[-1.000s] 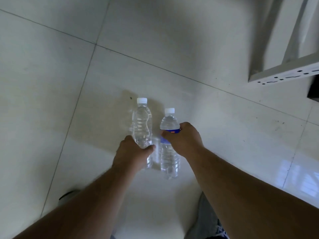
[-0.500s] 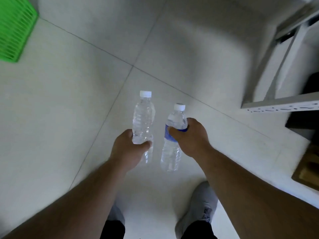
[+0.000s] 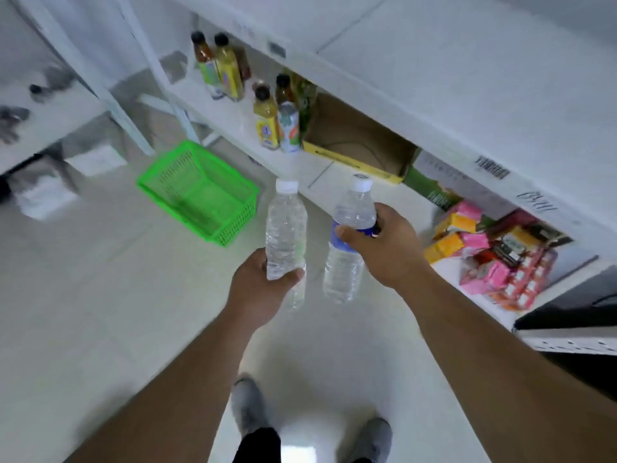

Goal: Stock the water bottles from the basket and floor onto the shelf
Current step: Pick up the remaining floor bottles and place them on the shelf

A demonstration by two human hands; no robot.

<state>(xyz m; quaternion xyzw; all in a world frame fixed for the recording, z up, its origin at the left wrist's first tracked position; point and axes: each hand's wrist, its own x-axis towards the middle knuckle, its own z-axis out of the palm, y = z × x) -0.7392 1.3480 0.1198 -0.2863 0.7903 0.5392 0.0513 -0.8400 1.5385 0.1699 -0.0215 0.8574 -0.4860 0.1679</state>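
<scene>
Two grey shoes [image 3: 248, 409] are seen nearest, planted on the pale floor [image 3: 83, 295]. Above them, an unlabelled water bottle [image 3: 285, 228] is gripped near its base by the left hand [image 3: 263, 289], while a blue-labelled water bottle [image 3: 349, 242] is clasped around its middle by the right hand [image 3: 387, 248]. Both bottles are held upright, clear of the floor. Further off, a green basket [image 3: 200, 192] is set on the floor beside the white shelf [image 3: 434, 95], where juice bottles [image 3: 267, 121], a cardboard box [image 3: 354, 145] and pink cartons [image 3: 500, 262] are kept.
</scene>
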